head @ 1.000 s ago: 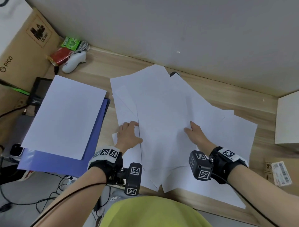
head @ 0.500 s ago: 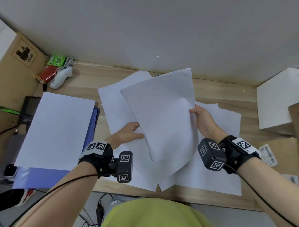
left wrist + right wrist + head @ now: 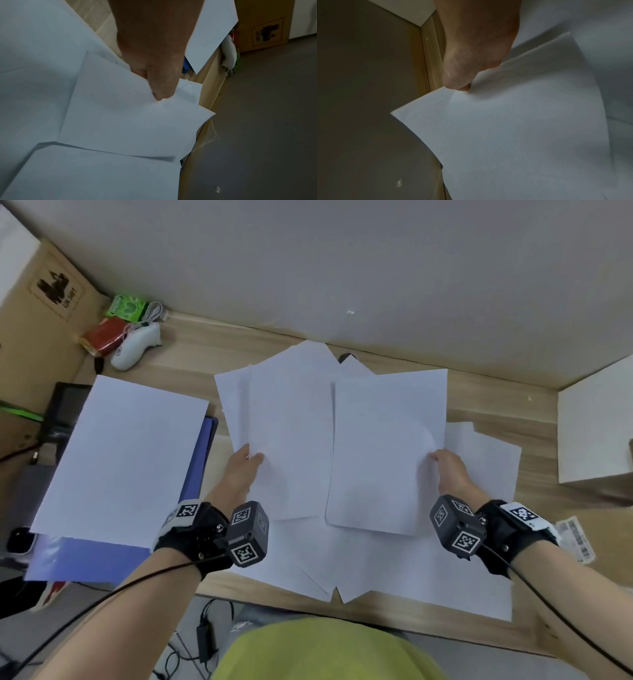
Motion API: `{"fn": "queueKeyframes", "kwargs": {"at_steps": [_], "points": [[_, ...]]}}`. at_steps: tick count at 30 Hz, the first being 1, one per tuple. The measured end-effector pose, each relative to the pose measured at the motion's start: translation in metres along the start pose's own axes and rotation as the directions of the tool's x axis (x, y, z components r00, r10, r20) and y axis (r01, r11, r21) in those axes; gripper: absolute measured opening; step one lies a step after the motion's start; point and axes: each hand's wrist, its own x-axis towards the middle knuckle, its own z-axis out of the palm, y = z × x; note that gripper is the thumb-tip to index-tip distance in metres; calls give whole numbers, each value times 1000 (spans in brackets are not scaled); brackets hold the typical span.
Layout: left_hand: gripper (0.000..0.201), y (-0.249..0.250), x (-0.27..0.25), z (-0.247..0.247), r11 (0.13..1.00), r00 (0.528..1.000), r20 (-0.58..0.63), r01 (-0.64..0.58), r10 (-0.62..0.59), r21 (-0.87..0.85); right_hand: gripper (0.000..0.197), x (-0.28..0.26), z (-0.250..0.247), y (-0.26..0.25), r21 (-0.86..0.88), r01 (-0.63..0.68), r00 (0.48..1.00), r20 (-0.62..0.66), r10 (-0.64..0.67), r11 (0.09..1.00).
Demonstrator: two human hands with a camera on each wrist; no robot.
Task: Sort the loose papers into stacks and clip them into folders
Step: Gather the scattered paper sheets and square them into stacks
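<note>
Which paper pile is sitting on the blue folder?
The neat stack at the left, resting on the blue folder. The others lie scattered on the desk or are held.

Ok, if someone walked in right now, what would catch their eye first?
The two white sheets held up side by side over the desk: the left hand pinches the left sheet at its outer edge, and the right hand pinches the right sheet the same way. Under them lies a spread of loose papers; at the left, a neat stack lies on a blue folder.
</note>
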Motion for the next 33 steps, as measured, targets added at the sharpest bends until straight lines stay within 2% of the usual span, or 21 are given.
{"fn": "queueKeyframes", "kwargs": {"at_steps": [4, 7, 10, 14, 19, 23, 27, 31, 33], "points": [[37, 2, 2, -1, 998, 999, 19, 38, -37, -50, 31, 10, 25, -25, -126, 13, 996, 93, -2, 992], [52, 6, 3, 0, 994, 999, 30, 39, -36, -99, 26, 16, 48, -46, -183, 42, 991, 134, -18, 982], [53, 10, 10, -1, 989, 998, 41, 52, -47, -142, 42, 18, 67, -67, -258, 97, 987, 150, -59, 961], [57, 19, 21, -6, 973, 993, 23, 119, -117, -197, 42, 23, 95, -81, -372, 103, 973, 230, -16, 922], [54, 20, 35, -6, 972, 993, 20, 118, -116, -201, 18, 25, 111, -75, -365, 80, 968, 252, 16, 928], [55, 21, 37, 0, 984, 993, 3, 121, -122, -130, 49, 19, 114, -63, -325, 63, 957, 289, 36, 944], [75, 13, 38, 4, 984, 985, 31, 173, -172, -40, 46, 8, 111, -50, -240, 23, 946, 320, 57, 971], [49, 9, 34, 11, 982, 980, 67, 188, -190, 34, 37, 0, 100, -30, -220, 14, 900, 428, 84, 976], [44, 8, 28, 16, 981, 979, 68, 186, -190, 61, 31, -8, 93, -23, -193, 20, 889, 453, 71, 981]]}}
